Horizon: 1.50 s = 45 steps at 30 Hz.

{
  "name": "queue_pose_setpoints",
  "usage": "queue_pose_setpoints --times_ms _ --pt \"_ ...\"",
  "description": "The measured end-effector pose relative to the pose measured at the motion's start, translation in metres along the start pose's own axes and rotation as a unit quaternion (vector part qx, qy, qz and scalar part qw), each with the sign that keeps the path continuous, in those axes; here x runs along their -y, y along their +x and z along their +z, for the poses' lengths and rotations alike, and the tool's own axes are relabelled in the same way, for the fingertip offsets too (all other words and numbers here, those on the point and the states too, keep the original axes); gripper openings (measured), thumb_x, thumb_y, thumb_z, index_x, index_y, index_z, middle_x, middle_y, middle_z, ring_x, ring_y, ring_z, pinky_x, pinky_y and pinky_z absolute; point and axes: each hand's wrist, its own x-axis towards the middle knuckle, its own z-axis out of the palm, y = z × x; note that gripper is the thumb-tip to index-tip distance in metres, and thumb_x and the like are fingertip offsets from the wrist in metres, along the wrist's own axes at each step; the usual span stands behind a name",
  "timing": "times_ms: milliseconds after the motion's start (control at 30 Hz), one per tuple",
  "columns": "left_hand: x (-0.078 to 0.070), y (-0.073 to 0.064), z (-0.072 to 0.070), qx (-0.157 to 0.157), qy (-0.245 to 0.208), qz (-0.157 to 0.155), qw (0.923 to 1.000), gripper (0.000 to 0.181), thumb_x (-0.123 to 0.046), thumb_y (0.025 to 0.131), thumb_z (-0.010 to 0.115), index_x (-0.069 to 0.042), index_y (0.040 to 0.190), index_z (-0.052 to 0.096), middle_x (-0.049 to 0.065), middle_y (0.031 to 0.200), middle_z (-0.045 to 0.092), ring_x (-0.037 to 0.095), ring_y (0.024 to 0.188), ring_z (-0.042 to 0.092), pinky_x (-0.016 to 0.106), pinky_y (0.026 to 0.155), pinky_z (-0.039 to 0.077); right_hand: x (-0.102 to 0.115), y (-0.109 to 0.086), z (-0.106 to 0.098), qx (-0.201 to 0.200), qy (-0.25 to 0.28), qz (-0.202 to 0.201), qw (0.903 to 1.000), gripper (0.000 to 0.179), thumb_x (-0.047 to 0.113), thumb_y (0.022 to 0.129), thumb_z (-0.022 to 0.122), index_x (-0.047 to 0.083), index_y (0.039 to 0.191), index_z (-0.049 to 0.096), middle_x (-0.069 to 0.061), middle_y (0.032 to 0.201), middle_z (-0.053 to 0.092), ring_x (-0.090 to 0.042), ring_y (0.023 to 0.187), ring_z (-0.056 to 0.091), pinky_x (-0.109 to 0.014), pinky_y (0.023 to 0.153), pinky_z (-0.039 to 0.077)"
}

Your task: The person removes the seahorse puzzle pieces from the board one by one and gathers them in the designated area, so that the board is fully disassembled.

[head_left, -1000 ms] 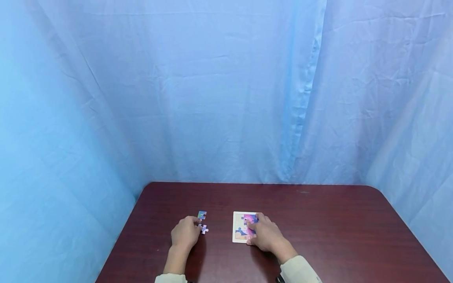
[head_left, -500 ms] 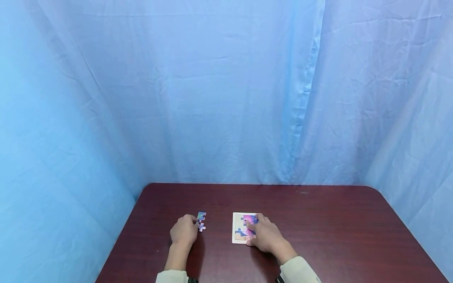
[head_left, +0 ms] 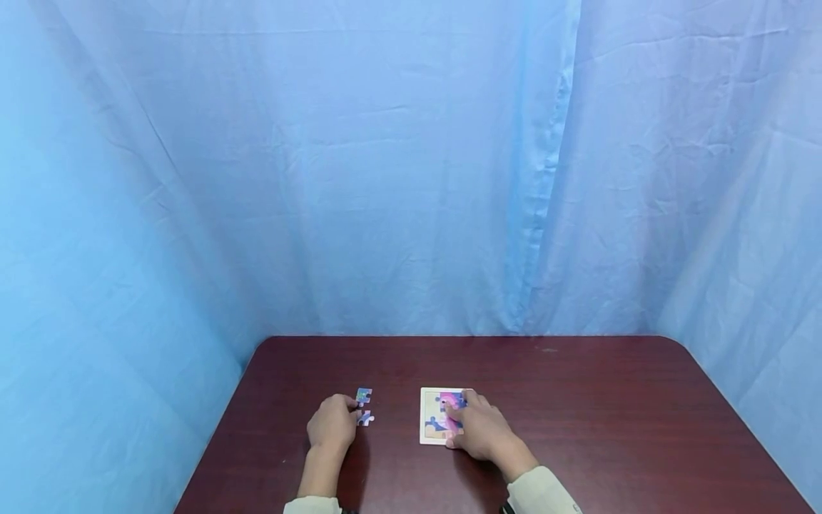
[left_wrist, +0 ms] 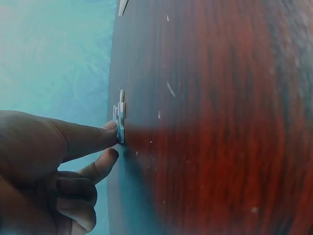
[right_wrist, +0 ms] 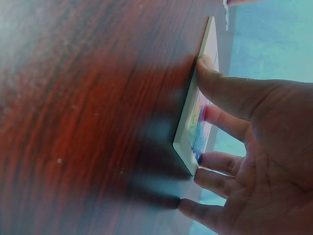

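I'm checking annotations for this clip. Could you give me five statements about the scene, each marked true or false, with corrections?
1. The right hand rests on the framed puzzle. True.
2. The framed puzzle is completely filled in. False: bare board shows toward its left side.
3. Loose puzzle pieces lie at the fingertips of the left hand. True.
4. In the head view, the loose puzzle pieces lie right of the framed puzzle. False: they lie left of it.
5. Blue fabric hangs beyond the dark reddish-brown tabletop. True.
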Motion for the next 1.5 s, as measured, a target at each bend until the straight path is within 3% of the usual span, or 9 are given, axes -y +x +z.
queue_pose_setpoints --times_ms 333,467,567,833,1000,1167,1500 --pt "0.003 0.002 0.006 -0.029 0.009 0.004 0.9995 0.012 -0.017 0.093 0.08 -0.01 0.102 0.082 0.012 0.101 0.078 0.034 0.089 0.076 0.055 0.073 0.058 0.0 0.001 0.0 -0.005 0.003 -0.004 1.0 0.058 0.029 0.085 0.087 0.012 0.138 0.071 -0.025 0.155 0.049 -0.044 0.14 0.05 -0.064 0.113 0.044" --pt "-0.004 -0.005 0.004 -0.048 0.018 0.015 0.9986 0.015 -0.019 0.091 0.081 -0.008 0.102 0.08 0.015 0.098 0.073 0.037 0.083 0.075 0.056 0.07 0.058 -0.002 0.001 0.001 -0.004 -0.001 -0.004 1.0 0.059 0.029 0.085 0.087 0.014 0.139 0.07 -0.024 0.155 0.049 -0.043 0.139 0.051 -0.063 0.112 0.045" --pt "-0.015 -0.012 0.002 -0.058 0.022 0.041 0.9972 0.019 -0.02 0.088 0.083 -0.008 0.102 0.08 0.015 0.095 0.07 0.038 0.078 0.074 0.055 0.067 0.057 -0.002 0.001 0.001 -0.004 -0.004 -0.001 1.0 0.058 0.03 0.085 0.087 0.014 0.138 0.071 -0.024 0.155 0.049 -0.042 0.138 0.051 -0.063 0.112 0.045" --pt "-0.043 -0.031 0.004 -0.036 0.018 0.125 0.9914 0.025 -0.022 0.086 0.087 -0.008 0.105 0.079 0.015 0.112 0.074 0.03 0.093 0.077 0.048 0.074 0.061 -0.002 0.001 -0.001 0.012 0.005 0.006 0.9999 0.059 0.032 0.085 0.087 0.014 0.139 0.07 -0.024 0.158 0.047 -0.043 0.141 0.049 -0.064 0.113 0.044" --pt "-0.056 -0.038 0.012 -0.027 0.017 0.142 0.9894 0.023 -0.023 0.085 0.087 -0.01 0.103 0.079 0.014 0.108 0.074 0.03 0.091 0.076 0.05 0.073 0.06 -0.002 0.001 -0.002 0.018 0.015 0.005 0.9997 0.061 0.033 0.085 0.087 0.014 0.14 0.069 -0.024 0.158 0.046 -0.043 0.142 0.049 -0.064 0.113 0.043" --pt "-0.065 -0.043 0.022 -0.023 0.014 0.183 0.9828 0.023 -0.022 0.083 0.088 -0.012 0.103 0.08 0.006 0.095 0.069 0.025 0.076 0.072 0.044 0.066 0.056 -0.003 0.0 -0.003 0.016 0.005 -0.003 0.9999 0.053 0.031 0.091 0.081 0.014 0.14 0.069 -0.025 0.158 0.046 -0.045 0.143 0.048 -0.065 0.112 0.043" --pt "-0.079 -0.046 0.04 0.014 0.011 0.214 0.9766 0.033 -0.026 0.083 0.088 -0.013 0.113 0.082 0.006 0.097 0.067 0.025 0.075 0.072 0.041 0.067 0.058 -0.002 -0.001 -0.002 0.012 -0.013 -0.009 0.9998 0.044 0.02 0.097 0.074 0.016 0.14 0.07 -0.025 0.156 0.048 -0.044 0.143 0.049 -0.065 0.111 0.044"
